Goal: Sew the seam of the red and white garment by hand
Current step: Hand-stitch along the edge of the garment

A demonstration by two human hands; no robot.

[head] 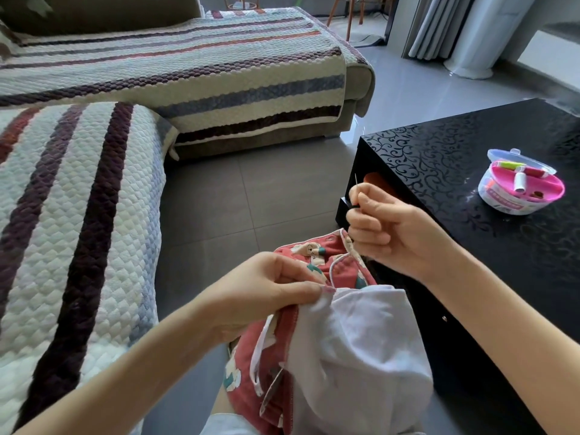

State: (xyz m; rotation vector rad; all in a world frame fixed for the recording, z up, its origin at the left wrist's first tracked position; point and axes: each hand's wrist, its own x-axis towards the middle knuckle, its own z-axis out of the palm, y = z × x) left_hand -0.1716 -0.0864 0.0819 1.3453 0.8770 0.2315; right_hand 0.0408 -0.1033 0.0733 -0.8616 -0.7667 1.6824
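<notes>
The red and white garment (345, 350) lies bunched on my lap, white lining outward and red printed fabric showing at the top and left. My left hand (266, 290) pinches the white edge of the garment at its seam between thumb and fingers. My right hand (389, 233) is raised above and to the right of the garment, fingers curled, pinching a thin needle (357, 185) that points upward. A dark thread (351, 215) hangs from the needle down towards the fabric.
A round sewing kit (519, 186) with a pink tray and thread spools stands open on the black patterned coffee table (455, 158) to the right. A sofa with a striped quilted cover (78, 215) fills the left. Grey tiled floor lies between them.
</notes>
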